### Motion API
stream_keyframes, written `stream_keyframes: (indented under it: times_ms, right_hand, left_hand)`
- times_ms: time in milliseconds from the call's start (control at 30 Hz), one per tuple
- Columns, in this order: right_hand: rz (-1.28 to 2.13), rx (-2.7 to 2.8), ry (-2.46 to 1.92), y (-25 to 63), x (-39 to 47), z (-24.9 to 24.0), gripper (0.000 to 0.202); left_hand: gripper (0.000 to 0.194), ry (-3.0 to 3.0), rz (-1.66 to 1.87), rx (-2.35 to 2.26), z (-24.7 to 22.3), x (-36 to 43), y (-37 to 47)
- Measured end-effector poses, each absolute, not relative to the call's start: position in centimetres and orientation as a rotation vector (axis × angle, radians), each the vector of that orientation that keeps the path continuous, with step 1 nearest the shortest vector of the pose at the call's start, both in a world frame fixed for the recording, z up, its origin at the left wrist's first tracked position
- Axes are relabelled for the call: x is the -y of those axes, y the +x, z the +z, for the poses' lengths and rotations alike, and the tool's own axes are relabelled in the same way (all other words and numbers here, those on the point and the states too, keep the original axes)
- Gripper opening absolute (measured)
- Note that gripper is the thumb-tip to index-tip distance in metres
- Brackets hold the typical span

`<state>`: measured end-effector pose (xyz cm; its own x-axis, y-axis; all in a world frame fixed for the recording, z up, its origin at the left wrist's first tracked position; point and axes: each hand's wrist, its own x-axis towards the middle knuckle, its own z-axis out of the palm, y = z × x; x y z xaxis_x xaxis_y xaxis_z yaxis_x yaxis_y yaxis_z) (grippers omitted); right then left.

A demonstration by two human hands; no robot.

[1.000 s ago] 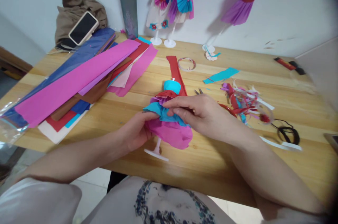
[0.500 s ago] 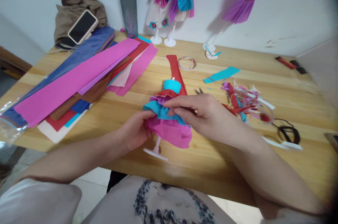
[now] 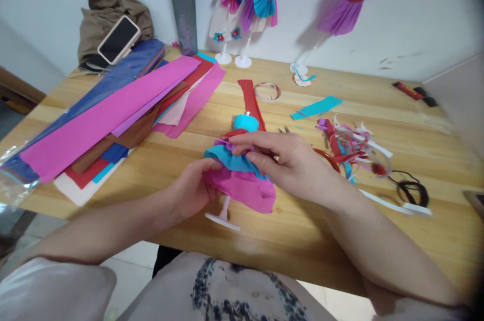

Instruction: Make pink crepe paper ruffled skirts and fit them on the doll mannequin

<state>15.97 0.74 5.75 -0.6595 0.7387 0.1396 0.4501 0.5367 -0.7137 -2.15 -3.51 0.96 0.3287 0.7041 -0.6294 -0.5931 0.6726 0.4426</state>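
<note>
A miniature dress form wears a crepe paper dress (image 3: 242, 190) with a turquoise top, a red waist and purple, turquoise and pink ruffles. It leans over the table on its white round stand (image 3: 223, 219). My left hand (image 3: 194, 185) is closed on the left side of the skirt, thumb on top and fingers partly hidden beneath. My right hand (image 3: 289, 162) bends over the dress from the right, its index finger along the purple ruffle and its thumb at the turquoise one. Its other fingertips are partly hidden. Behind the dress lies a red paper strip (image 3: 248, 97).
Stacked crepe paper (image 3: 113, 114) covers the left, near a phone (image 3: 119, 39) and a bottle (image 3: 183, 13). Dressed stands (image 3: 243, 61) line the wall. A tape roll (image 3: 267, 91), scissors (image 3: 327, 158), a turquoise strip (image 3: 317, 108) and a scrap pile (image 3: 350, 144) lie to the right.
My right hand has shifted slightly up and left, from the turquoise ruffle towards the purple one. Its thumb and index fingertips are farther apart. My left hand stays on the skirt.
</note>
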Motion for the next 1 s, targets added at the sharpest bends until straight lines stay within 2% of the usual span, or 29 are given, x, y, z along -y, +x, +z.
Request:
stream_keyframes:
  times_ms: [200, 733, 1000]
  right_hand:
    - [0.873, 2.473, -0.921, 15.5, -1.0, 4.3, 0.041]
    - [0.839, 2.531, -0.812, 15.3, -1.0, 4.2, 0.041]
    - [0.834, 2.332, -0.848, 17.3, -1.1, 6.7, 0.030]
  left_hand:
    - [0.013, 0.161, 0.838, -0.964, 1.4, 3.6, -2.1]
    - [0.018, 0.219, 0.844, -0.945, 1.6, 3.9, -2.3]
    - [0.024, 0.103, 0.853, -1.106, 1.2, 3.5, -2.0]
